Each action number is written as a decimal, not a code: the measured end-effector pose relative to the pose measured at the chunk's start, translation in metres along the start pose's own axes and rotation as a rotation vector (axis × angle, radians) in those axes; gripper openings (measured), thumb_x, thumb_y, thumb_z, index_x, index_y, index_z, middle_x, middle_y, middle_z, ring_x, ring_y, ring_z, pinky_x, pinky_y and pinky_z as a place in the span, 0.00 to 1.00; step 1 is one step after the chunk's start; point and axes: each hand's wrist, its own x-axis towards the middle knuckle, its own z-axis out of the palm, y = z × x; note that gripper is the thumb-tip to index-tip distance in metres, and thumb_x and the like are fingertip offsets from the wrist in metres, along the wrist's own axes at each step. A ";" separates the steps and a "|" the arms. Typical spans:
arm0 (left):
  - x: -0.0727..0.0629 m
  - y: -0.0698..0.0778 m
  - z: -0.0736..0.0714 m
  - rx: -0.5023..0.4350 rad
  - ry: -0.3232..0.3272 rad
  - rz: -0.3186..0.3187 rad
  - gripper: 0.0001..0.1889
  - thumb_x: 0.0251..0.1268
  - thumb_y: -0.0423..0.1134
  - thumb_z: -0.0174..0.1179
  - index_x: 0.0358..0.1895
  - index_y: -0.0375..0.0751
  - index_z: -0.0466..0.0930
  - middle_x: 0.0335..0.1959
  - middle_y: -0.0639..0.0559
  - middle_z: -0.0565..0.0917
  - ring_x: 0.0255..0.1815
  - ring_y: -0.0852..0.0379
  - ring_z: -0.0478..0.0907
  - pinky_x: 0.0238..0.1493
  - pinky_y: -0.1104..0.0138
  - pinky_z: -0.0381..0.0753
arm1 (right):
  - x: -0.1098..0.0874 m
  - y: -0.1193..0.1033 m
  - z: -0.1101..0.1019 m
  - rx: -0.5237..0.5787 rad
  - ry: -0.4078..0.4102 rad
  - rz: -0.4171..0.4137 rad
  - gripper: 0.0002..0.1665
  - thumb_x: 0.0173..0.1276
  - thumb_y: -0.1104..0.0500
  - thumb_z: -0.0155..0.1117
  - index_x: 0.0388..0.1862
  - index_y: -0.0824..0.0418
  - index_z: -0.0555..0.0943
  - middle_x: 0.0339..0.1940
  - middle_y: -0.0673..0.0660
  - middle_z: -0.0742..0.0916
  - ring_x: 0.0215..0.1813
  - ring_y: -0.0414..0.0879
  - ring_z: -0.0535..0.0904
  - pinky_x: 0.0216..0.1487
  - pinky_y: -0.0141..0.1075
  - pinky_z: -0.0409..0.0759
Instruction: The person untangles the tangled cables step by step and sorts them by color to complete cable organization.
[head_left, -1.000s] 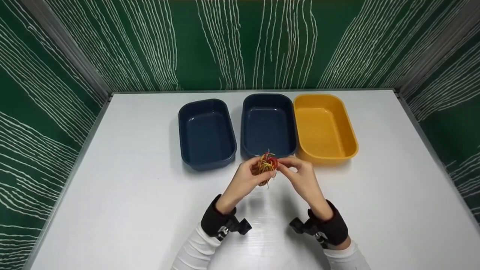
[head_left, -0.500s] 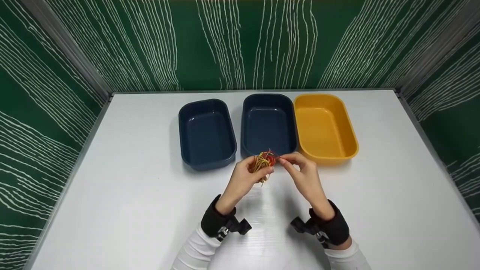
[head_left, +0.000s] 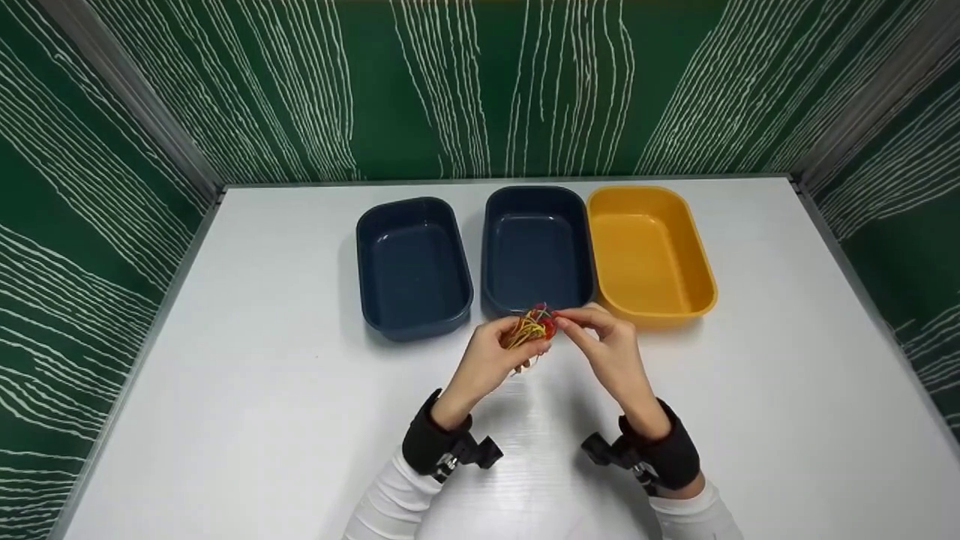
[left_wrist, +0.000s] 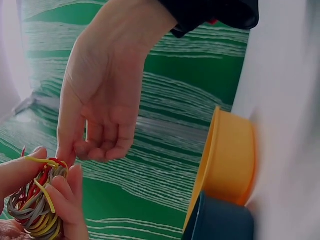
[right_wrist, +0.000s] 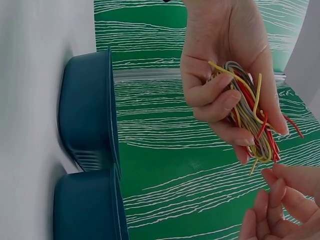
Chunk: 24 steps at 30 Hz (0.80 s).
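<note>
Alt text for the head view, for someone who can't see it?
The left hand grips a tangled bundle of red and yellow wires while the right hand pinches at its edge, above a white table. Beyond the hands stand two blue bins and, on the right, a yellow bin; behind is a green wall with white streaks.

Surface (head_left: 225, 375): plain white, kinda glossy, soft glare (head_left: 529, 427) near front middle. Green walls on three sides: back wall (head_left: 499, 90), left wall (head_left: 75, 255), right wall (head_left: 907, 262), all scribbled with wobbly white lines. Back one has lines in bunches, bare green gaps between. Gray posts in back corners, left post (head_left: 137, 97), right post (head_left: 862, 101). Gray trim (head_left: 165, 296) along surface edges.
</note>
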 end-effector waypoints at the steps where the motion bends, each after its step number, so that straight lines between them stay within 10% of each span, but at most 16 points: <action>1: -0.001 0.002 0.000 0.002 -0.004 -0.005 0.13 0.53 0.32 0.62 0.40 0.28 0.76 0.21 0.53 0.77 0.17 0.64 0.70 0.19 0.74 0.68 | 0.000 0.000 0.000 0.006 0.003 0.000 0.06 0.55 0.73 0.60 0.32 0.75 0.80 0.26 0.63 0.81 0.32 0.34 0.73 0.39 0.22 0.72; 15: -0.009 0.029 -0.008 0.023 0.041 -0.009 0.11 0.56 0.33 0.59 0.39 0.27 0.77 0.27 0.42 0.82 0.18 0.64 0.71 0.19 0.75 0.68 | 0.003 0.024 -0.009 0.149 0.087 0.061 0.06 0.57 0.70 0.60 0.33 0.72 0.81 0.26 0.58 0.83 0.30 0.42 0.77 0.35 0.28 0.74; 24: 0.001 0.004 -0.017 -0.023 0.064 -0.012 0.13 0.54 0.32 0.61 0.41 0.26 0.77 0.23 0.46 0.79 0.18 0.63 0.71 0.21 0.74 0.71 | 0.005 0.046 -0.016 0.204 0.159 0.059 0.08 0.56 0.62 0.65 0.33 0.66 0.83 0.26 0.54 0.84 0.28 0.44 0.78 0.34 0.29 0.74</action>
